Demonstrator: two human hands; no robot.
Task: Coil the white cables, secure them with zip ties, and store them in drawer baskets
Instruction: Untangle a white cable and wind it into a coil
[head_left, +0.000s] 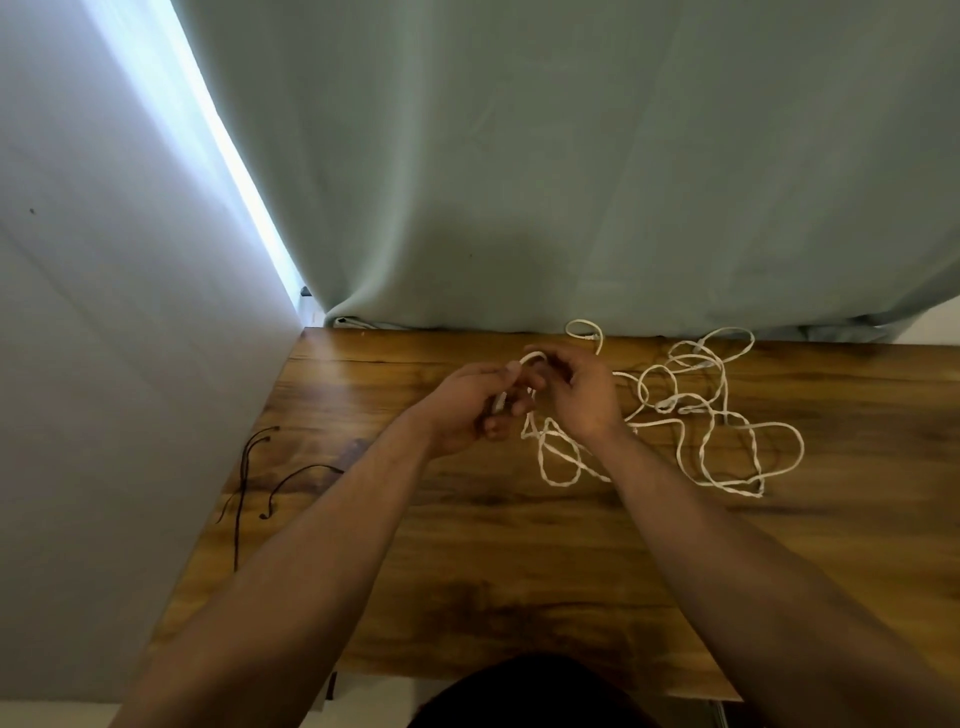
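Nearest the camera, two bare forearms reach forward over a wooden worktop (467, 571). At the worktop's left edge lie a few thin black ties (244, 467), well apart from the hands. Further on, the two hands meet above the middle of the worktop. The left hand (467, 410) has its grip curled round a short loop of the white cables (701, 431), with a strand running through its fist. The right hand (582, 395), just beside it, has its fingers curled in on the top of the same loop. The rest of the white cables lies loose and tangled on the worktop under and to the right of the right hand, reaching the far edge. Behind hangs a grey-green curtain (571, 156), with a pale wall (104, 364) to the left.
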